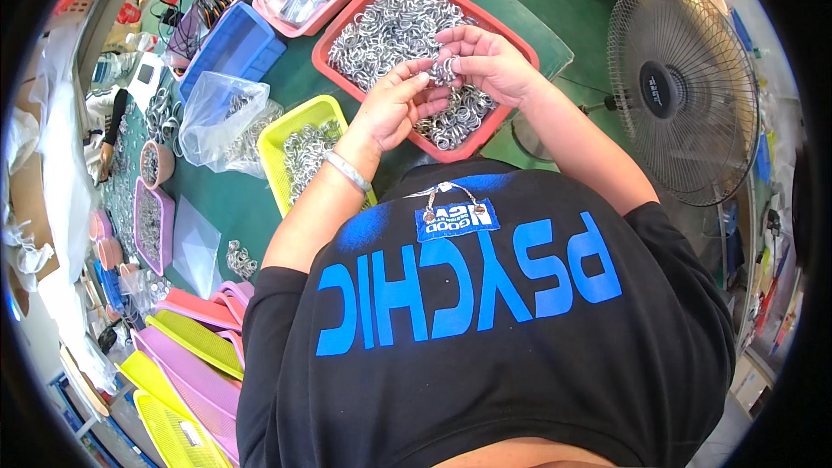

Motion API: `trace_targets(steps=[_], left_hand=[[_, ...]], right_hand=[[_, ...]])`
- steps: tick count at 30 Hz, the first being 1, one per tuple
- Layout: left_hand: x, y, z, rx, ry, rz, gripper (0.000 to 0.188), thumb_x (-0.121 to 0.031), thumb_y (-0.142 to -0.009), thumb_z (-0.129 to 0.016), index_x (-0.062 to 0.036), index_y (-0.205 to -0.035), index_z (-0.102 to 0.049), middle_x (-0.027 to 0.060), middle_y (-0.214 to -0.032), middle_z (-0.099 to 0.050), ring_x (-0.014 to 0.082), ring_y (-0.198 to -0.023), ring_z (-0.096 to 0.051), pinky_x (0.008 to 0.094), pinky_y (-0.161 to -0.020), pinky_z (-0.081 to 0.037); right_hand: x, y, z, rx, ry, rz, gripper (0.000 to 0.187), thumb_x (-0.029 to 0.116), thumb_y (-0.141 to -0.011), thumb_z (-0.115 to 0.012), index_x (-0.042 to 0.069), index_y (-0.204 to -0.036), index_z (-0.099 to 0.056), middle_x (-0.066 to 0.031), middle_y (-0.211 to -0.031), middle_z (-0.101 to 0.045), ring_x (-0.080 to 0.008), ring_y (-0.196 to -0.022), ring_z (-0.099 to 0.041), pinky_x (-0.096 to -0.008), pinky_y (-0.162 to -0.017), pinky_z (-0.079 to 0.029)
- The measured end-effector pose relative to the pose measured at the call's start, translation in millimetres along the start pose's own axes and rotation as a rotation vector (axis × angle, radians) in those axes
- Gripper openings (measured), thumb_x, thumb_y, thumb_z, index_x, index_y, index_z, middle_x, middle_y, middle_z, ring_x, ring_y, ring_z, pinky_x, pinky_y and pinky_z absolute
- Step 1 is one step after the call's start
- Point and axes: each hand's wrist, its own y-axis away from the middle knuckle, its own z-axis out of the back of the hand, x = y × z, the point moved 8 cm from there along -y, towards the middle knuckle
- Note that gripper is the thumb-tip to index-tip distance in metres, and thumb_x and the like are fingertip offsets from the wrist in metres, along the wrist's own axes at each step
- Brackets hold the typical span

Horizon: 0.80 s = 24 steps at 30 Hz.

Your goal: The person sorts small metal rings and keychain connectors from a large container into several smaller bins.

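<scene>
Both of my hands are over a red plastic bin (322,52) heaped with silver metal rings (390,26), looped hardware too small to make out in detail. My left hand (399,108) has its thumb and fingers bent together at a small cluster of these rings (444,73). From the other side, my right hand (498,65) pinches the same cluster between thumb and fingers. The hands nearly touch, and their fingers partly hide the cluster. A pale bangle (347,172) circles my left wrist. Below the left hand, a yellow-green basket (274,149) holds more metal pieces.
A round floor fan (685,91) stands close on the right. Left on the green table are a blue bin (230,48), a clear plastic bag (212,121) and a purple tray (139,225). Stacked baskets (186,364) lie lower left. Another person's hand (106,159) shows far left.
</scene>
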Motion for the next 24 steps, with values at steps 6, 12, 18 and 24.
trace_targets(steps=[6,12,18,24], left_hand=[[-2.2,0.8,-0.8,0.023,0.195,0.009,0.015,-0.01,-0.089,-0.041,-0.0033,-0.102,-0.044,0.0126,-0.099,-0.054,0.0248,-0.091,-0.057,0.0361,-0.078,-0.049],[-0.7,1.2,-2.9,0.032,0.178,-0.011,0.025,-0.012,-0.089,-0.042,-0.0001,-0.11,-0.045,0.0144,-0.106,-0.052,0.026,-0.097,-0.054,0.036,-0.085,-0.046],[-6.0,4.1,-4.7,0.037,0.221,0.004,0.019,-0.008,-0.087,-0.043,0.0018,-0.103,-0.048,0.0126,-0.097,-0.054,0.0218,-0.087,-0.056,0.0338,-0.08,-0.05],[-12.9,7.0,-8.3,0.034,0.318,-0.032,0.014,-0.006,-0.087,-0.043,0.0028,-0.097,-0.047,0.0146,-0.094,-0.054,0.0241,-0.085,-0.057,0.0336,-0.08,-0.05]], right_hand=[[0.7,-0.5,-6.7,0.073,-0.128,0.024,0.037,-0.004,-0.075,-0.048,0.0,-0.111,-0.044,-0.0047,-0.087,-0.054,-0.0111,-0.076,-0.053,-0.0225,-0.065,-0.045],[4.5,1.7,-17.5,0.3,-0.24,0.061,0.041,-0.004,-0.071,-0.043,-0.001,-0.112,-0.046,-0.0047,-0.084,-0.055,-0.0108,-0.075,-0.053,-0.0206,-0.063,-0.043],[6.4,1.2,-9.0,0.233,-0.245,0.049,0.044,0.004,-0.074,-0.047,0.002,-0.118,-0.041,-0.0046,-0.086,-0.052,-0.0122,-0.078,-0.053,-0.0253,-0.069,-0.045],[7.5,0.9,-1.4,0.149,-0.334,0.051,0.042,0.0,-0.076,-0.044,0.005,-0.117,-0.043,-0.0091,-0.095,-0.057,-0.017,-0.083,-0.057,-0.0283,-0.067,-0.048]])
